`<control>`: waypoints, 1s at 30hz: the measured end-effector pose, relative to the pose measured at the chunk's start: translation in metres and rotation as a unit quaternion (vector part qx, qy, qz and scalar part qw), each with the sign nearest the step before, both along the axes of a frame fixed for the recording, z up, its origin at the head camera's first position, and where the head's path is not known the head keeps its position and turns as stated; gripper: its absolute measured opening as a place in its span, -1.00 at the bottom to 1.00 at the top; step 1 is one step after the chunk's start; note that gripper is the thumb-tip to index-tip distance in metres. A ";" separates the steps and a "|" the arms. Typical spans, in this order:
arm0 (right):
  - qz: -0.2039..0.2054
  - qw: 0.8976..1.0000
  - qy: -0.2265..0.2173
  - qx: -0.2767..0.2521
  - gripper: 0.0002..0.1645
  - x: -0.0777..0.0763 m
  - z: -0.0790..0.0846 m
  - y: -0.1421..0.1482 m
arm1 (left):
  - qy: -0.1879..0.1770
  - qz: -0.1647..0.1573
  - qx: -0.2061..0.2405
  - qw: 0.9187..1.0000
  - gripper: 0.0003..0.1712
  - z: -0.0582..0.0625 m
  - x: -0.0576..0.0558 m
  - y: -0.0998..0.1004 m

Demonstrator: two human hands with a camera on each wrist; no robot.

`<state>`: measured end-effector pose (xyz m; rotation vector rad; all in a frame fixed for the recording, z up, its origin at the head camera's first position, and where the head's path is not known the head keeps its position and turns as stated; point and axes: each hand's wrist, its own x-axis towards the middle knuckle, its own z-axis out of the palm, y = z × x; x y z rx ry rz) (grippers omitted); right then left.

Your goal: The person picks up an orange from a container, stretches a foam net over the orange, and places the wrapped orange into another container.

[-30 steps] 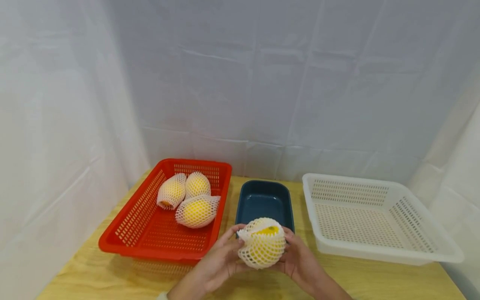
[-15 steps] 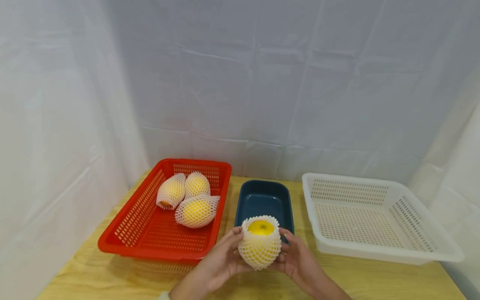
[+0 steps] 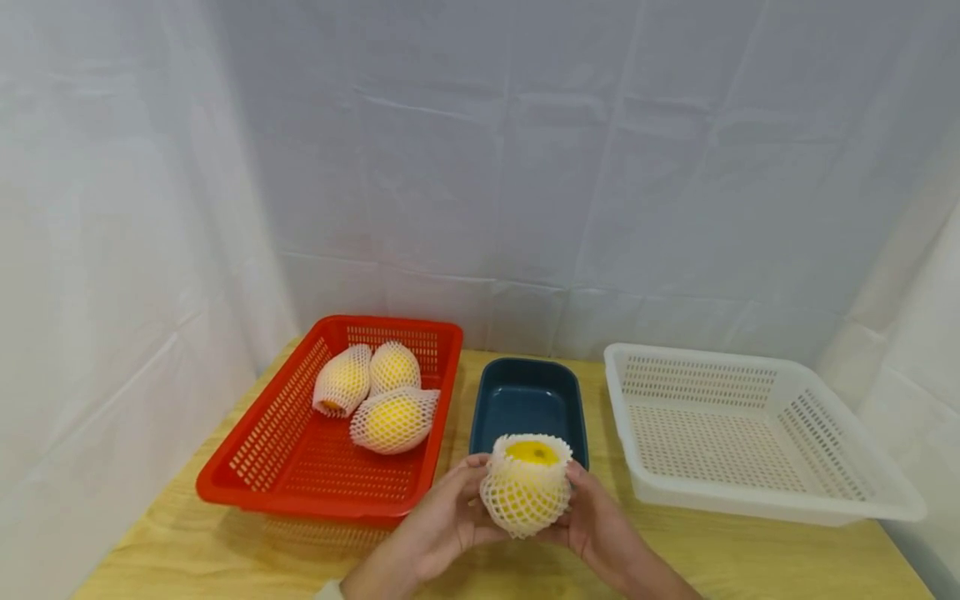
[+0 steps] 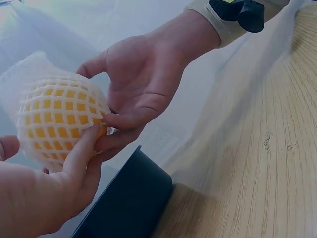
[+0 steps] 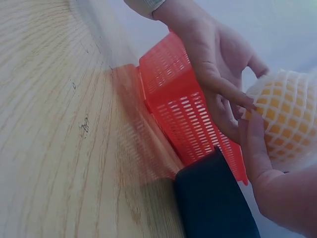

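Note:
Between both hands is a round yellow fruit [image 3: 527, 496] in a white foam net, held up in front of the blue tray [image 3: 525, 400]. The net's scalloped opening faces up and bares the fruit's top with a small dark spot. My left hand [image 3: 442, 521] holds it from the left, my right hand [image 3: 600, 525] from the right. In the left wrist view, fingertips of both hands meet at the lower end of the netted fruit [image 4: 62, 119]. The right wrist view shows the same grip on the fruit [image 5: 285, 116], with some fingers hidden behind it.
A red basket [image 3: 337, 505] on the left contains three more netted yellow fruits [image 3: 393, 421]. A white basket [image 3: 750, 493] stands on the right of the wooden table [image 3: 720, 558]. White sheeting [image 3: 540, 167] hangs behind and at both sides.
The net's opening, folded over with a flap to the left at first, is now round and upright. The fruit has turned and tilted slightly between the hands, which stay in nearly the same place.

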<state>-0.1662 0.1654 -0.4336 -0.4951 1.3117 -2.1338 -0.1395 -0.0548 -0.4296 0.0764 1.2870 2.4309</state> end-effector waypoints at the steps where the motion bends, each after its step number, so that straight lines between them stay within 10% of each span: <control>1: -0.008 1.000 -0.001 0.006 -0.59 0.000 0.000 -0.001 | -0.002 -0.002 -0.004 1.000 -0.55 0.001 0.000 0.000; 5: -0.040 0.998 -0.005 0.041 -0.51 0.001 0.003 -0.004 | -0.002 -0.007 -0.010 1.000 -0.28 0.001 -0.001 -0.001; 13: -0.041 0.998 -0.025 0.040 -0.45 0.001 0.002 -0.003 | -0.002 0.006 0.006 1.000 -0.73 0.002 -0.001 0.000; 30: -0.016 0.999 -0.016 -0.023 -0.50 0.001 0.001 0.002 | -0.006 0.003 0.008 1.000 -0.51 0.000 0.000 0.005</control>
